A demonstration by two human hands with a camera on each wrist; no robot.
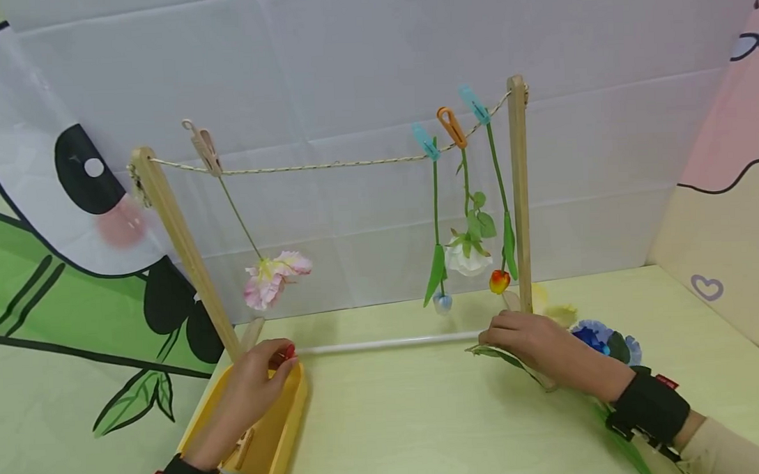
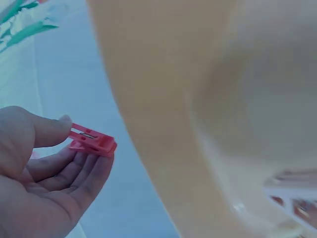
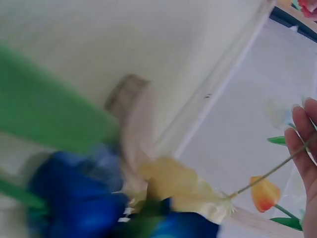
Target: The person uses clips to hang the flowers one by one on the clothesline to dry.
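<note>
My left hand (image 1: 250,395) pinches a red clothespin (image 2: 94,141) between thumb and fingers, above the yellow tray (image 1: 292,425). At the foot of the right post, my right hand (image 1: 534,343) holds the thin stem of a yellow flower (image 3: 181,183). Its bloom points away to the right, partly hidden behind the hand in the head view. Long green leaves (image 1: 506,357) show under the right fingers. Blue flowers (image 1: 599,337) lie on the table beside the right wrist. The right thumb is hidden in the right wrist view.
A rope (image 1: 327,166) runs between two wooden posts (image 1: 519,190). A pink flower (image 1: 274,277) hangs from a beige clothespin at left. At right hang a white rose (image 1: 468,258), an orange tulip (image 1: 499,281) and a pale blue tulip (image 1: 442,302). A white rod (image 1: 389,343) spans the base.
</note>
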